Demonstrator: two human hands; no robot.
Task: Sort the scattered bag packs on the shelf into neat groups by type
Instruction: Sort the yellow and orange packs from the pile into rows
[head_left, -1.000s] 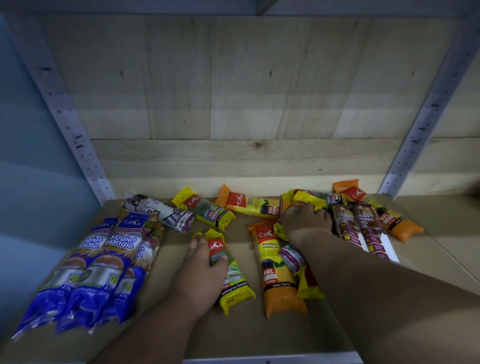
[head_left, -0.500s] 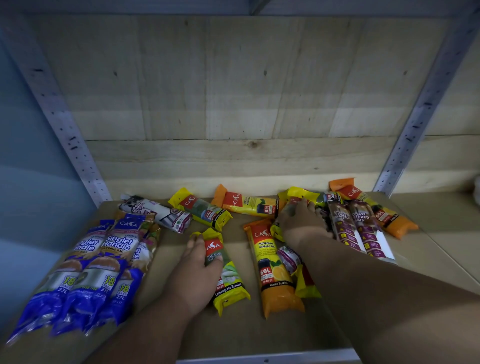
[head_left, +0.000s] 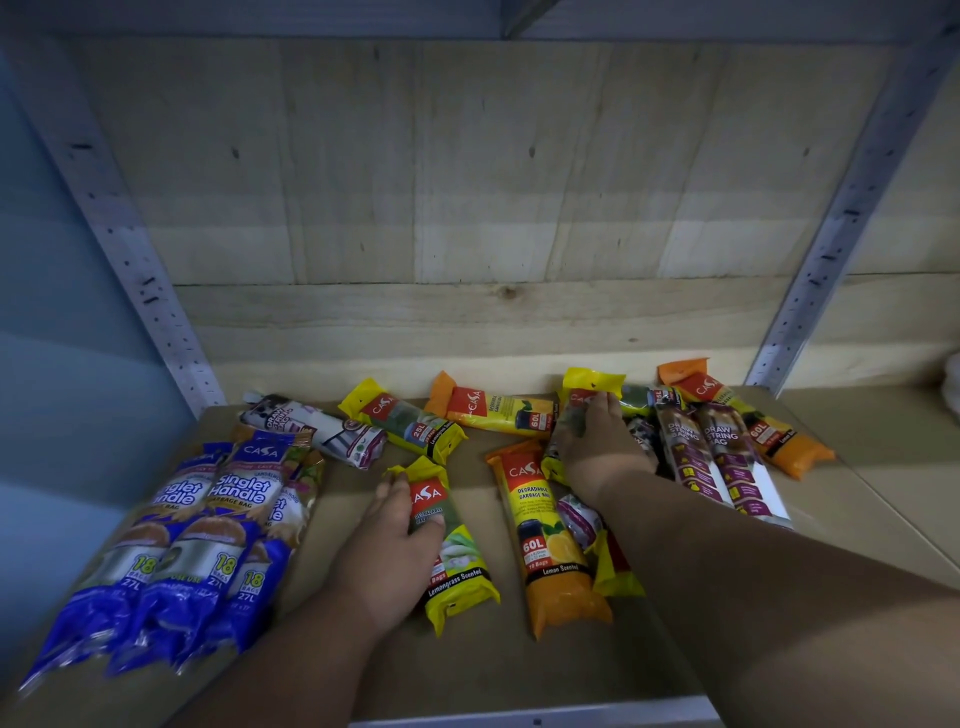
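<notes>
The right hand (head_left: 597, 447) has shifted within the last second: where it lay knuckles-up over the back pile, its fingers now curl over the head of a yellow pack (head_left: 592, 389) near the back wall, which has risen above its neighbours. It appears to grip that pack, though the contact under the palm is hidden. The left hand (head_left: 395, 540) has not moved; its fingers and thumb close round a second yellow pack (head_left: 452, 561) lying flat at mid-shelf. Outward, the blue singlet-handle packs (head_left: 208, 530) form a finished group at the left edge of the shelf (head_left: 519, 670), the brown drawstring packs (head_left: 711, 457) lie paired at right, and an orange pack (head_left: 550, 535) sits between the arms. Judgement: yellow packs are being gathered; orange ones remain scattered.
</notes>
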